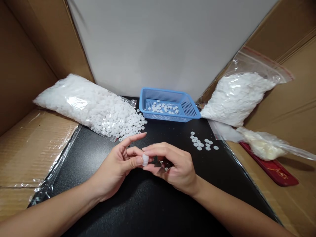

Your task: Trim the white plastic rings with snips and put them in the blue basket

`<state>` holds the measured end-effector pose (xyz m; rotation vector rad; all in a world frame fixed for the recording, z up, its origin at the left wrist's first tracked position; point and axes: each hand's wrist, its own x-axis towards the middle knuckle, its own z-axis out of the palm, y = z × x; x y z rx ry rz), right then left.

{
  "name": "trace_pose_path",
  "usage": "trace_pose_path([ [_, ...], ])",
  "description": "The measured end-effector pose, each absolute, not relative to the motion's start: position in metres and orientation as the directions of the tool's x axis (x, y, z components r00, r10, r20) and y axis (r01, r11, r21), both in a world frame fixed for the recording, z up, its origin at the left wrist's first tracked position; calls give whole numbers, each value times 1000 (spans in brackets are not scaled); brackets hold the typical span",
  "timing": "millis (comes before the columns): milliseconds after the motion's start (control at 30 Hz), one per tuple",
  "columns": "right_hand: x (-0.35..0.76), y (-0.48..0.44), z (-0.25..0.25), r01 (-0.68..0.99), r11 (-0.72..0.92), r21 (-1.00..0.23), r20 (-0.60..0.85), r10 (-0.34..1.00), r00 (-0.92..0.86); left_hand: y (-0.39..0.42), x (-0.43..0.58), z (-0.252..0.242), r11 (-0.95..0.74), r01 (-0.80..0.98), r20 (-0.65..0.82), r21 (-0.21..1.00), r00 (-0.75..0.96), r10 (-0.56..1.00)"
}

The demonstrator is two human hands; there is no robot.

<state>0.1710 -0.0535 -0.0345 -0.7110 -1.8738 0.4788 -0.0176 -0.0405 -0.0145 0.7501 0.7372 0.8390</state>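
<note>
Above the black table, my left hand (120,164) pinches a short stack of white plastic rings (145,159) between thumb and fingers, its index finger stretched out. My right hand (172,164) meets it from the other side, with thumb and fingertips touching the stack. Tucked in the right palm is a small dark metal tool (164,165); the fingers hide most of it, so its kind is unclear. Just beyond the left hand, loose white rings (133,126) spill from a clear plastic bag (81,98).
A blue perforated basket (170,90) holding several white rings stands at the back. Loose rings (197,143) lie right of my hands. Farther right are a zip bag (239,95) of white pieces, a knotted bag (265,144) and a red case (281,172). Cardboard walls (32,42) flank the table.
</note>
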Motion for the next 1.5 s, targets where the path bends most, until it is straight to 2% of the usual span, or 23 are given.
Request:
trace_pose_path([
  [133,168,-54,-35,284,700,-655,653,714,-254,-41,-16,-14,451,-388,-243,804,477,844],
  [300,165,-57,-37,209,623,-754,582,781,-228,-44,-17,-14,499,-430,-216,752,554,804],
  [467,162,-56,-39,167,565,-808,522,818,-242,-43,-18,-13,503,-413,-258,759,519,815],
  [800,160,-56,-40,156,501,-851,462,856,-232,-42,-18,-15,447,-363,-264,818,453,852],
  [1067,163,-56,-41,37,398,-917,377,892,-250,-42,-19,-16,503,-385,-254,773,539,803],
  [1267,167,-53,-40,51,400,-915,365,875,-319,-39,-20,-18,583,-390,-298,713,584,755],
  [1500,172,-49,-39,46,367,-929,336,890,-308,-36,-20,-17,557,-425,-240,714,599,764],
])
